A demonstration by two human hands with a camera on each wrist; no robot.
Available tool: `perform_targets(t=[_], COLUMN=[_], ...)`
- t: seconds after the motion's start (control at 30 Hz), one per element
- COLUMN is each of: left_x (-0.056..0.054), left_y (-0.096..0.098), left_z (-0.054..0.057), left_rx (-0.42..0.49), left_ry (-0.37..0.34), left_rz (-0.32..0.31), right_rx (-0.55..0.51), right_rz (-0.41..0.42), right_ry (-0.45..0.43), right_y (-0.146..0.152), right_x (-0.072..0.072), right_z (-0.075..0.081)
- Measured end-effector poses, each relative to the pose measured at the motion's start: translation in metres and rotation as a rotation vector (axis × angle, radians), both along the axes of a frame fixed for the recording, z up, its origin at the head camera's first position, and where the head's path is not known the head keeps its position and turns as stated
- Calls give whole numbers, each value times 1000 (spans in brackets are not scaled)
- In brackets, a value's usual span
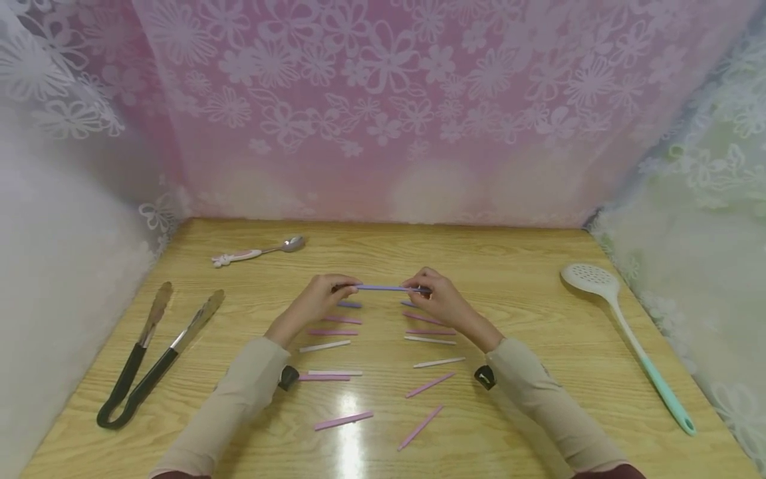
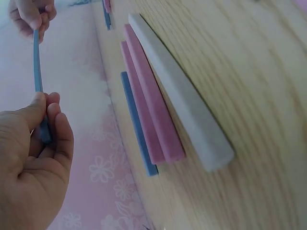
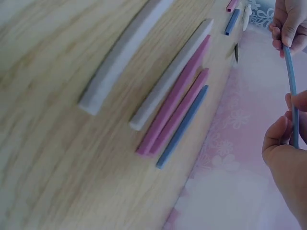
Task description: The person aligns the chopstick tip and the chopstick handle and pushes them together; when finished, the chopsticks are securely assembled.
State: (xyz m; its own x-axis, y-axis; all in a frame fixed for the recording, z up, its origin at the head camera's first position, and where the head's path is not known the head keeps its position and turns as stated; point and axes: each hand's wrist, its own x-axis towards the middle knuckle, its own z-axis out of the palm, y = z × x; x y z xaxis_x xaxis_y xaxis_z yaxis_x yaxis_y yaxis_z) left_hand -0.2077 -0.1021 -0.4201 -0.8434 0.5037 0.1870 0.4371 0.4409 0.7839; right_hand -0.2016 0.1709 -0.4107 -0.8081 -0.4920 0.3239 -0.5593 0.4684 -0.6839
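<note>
A thin blue stick (image 1: 383, 287) spans the gap between the two hands, above the table's far half. Its left end is pinched between thumb and fingers of my left hand (image 1: 316, 303). My right hand (image 1: 441, 303) pinches the other end. In the left wrist view the stick (image 2: 37, 62) looks straight and in one piece. Below the hands lie two columns of shorter sticks: on the left a blue one (image 1: 350, 305), a pink one (image 1: 333, 332) and a white one (image 1: 325, 346) among several; on the right a similar set, including a white stick (image 1: 439, 362) and a pink stick (image 1: 421, 428).
Black-handled tongs (image 1: 126, 386) lie spread at the left. A spoon (image 1: 263, 251) with a pale decorated handle is at the back left. To the right rests a white slotted spoon (image 1: 598, 283) with a mint handle. Flowered curtains (image 1: 383, 120) border the wooden table (image 1: 509, 266).
</note>
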Motion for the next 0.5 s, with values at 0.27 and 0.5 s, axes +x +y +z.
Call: perform_targets(t=[0.27,0.5], left_x=[-6,-13], left_y=[-4,-6], left_z=[-4,-7], left_rx=[-29,-80], left_ry=[44,21], left_rz=[12,28], right_rx=[24,69], right_rz=[-91,-145], right_ry=[-17,-36], right_y=[6,10], right_x=[-7,-17], right_z=[-6,-9])
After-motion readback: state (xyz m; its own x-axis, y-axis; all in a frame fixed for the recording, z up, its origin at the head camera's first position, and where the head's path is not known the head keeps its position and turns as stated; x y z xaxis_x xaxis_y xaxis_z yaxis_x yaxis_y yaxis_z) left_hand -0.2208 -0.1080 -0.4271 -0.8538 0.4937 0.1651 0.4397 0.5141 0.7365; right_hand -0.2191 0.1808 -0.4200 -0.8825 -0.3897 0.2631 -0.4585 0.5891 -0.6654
